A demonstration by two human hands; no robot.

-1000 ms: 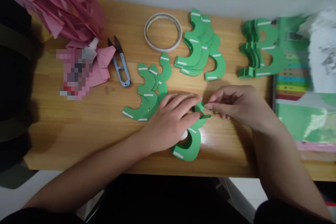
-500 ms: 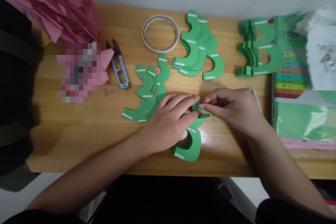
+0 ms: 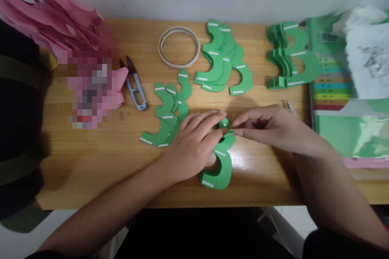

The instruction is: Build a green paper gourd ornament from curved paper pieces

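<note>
A wavy green paper cutout (image 3: 224, 170) with white strips lies near the table's front edge, its upper part bent up. My left hand (image 3: 196, 145) rests over its left side, fingers stretched together and thumb against the raised part, holding it. From the right, the thumb and forefinger of my right hand (image 3: 263, 127) pinch the raised green edge. Whether a strip is between those fingertips is too small to tell. Left of my left hand lies an overlapping group of similar green cutouts (image 3: 165, 125), partly covered by it. Another stack of green cutouts (image 3: 219, 64) lies behind my hands.
A roll of tape (image 3: 160, 50) and blue-handled thread snips (image 3: 136, 89) lie at the back left, beside pink paper pieces (image 3: 120, 85). More green cutouts (image 3: 313, 62) stand at the back right against a colourful plastic package (image 3: 343, 129) with crumpled white paper (image 3: 361, 64) on it.
The view has shifted slightly. My right thumb and forefinger have moved down a little onto the raised edge of the green cutout. My left hand keeps its place on it.
</note>
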